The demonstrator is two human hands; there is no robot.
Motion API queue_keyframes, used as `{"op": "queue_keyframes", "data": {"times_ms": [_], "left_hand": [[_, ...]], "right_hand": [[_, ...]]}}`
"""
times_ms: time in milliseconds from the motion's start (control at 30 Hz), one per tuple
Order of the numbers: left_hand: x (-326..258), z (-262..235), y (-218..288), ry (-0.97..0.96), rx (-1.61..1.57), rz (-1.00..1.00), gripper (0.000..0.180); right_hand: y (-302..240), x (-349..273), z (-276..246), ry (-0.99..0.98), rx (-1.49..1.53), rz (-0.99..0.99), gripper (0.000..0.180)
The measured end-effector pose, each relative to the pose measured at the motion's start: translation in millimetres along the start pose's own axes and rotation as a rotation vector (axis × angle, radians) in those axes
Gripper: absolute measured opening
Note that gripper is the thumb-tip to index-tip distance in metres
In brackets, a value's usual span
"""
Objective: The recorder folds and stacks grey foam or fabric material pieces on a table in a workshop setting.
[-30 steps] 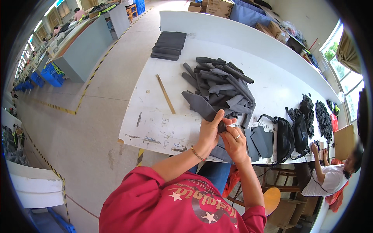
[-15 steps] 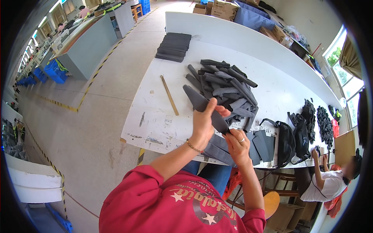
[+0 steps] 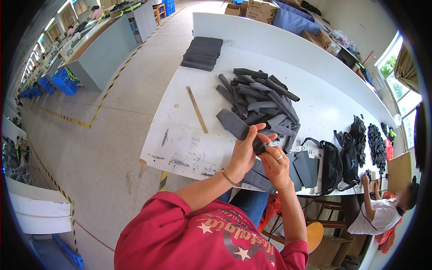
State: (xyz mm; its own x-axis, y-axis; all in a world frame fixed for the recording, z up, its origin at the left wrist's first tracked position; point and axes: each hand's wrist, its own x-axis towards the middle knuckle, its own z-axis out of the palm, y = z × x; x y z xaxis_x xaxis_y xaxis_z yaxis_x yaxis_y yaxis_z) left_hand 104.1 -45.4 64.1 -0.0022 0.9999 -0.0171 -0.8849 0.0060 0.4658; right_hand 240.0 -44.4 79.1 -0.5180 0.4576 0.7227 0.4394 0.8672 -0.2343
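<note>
A dark grey fabric strip (image 3: 232, 124) is held up over the white table between my two hands. My left hand (image 3: 245, 150) grips its middle part, with the thumb on top and some fingers stretched past it. My right hand (image 3: 274, 163), which wears a ring, pinches the strip's near end, where the cloth looks bunched. Just beyond my hands lies a heap of similar dark grey fabric tubes (image 3: 261, 96). Flat grey pieces (image 3: 257, 179) lie under my hands at the table's near edge, partly hidden.
A wooden stick (image 3: 197, 110) lies left on the white table (image 3: 173, 139). Behind it is a neat stack of dark pieces (image 3: 201, 54). Grey panels (image 3: 306, 168) and black bags (image 3: 330, 166) lie to the right, where a co-worker (image 3: 382, 211) sits. A low white partition (image 3: 279, 49) borders the far side.
The strip's far end has dropped and the strip looks shorter and wider. My hands have come closer together, the left moving slightly right and nearer the right.
</note>
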Motion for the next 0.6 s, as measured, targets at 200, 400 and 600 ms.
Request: {"op": "queue_keyframes", "data": {"times_ms": [200,400,600], "left_hand": [[-4,-4,-7,-0.051,-0.006,0.030,0.042],[-5,-6,-6,-0.099,-0.024,0.003,0.044],[5,-11,4,-0.185,0.093,-0.047,0.048]], "right_hand": [[0,1,-2,-0.027,0.044,0.052,0.022],[0,2,-4,-0.033,0.057,0.078,0.023],[-3,0,-6,-0.016,0.132,0.335,0.022]]}}
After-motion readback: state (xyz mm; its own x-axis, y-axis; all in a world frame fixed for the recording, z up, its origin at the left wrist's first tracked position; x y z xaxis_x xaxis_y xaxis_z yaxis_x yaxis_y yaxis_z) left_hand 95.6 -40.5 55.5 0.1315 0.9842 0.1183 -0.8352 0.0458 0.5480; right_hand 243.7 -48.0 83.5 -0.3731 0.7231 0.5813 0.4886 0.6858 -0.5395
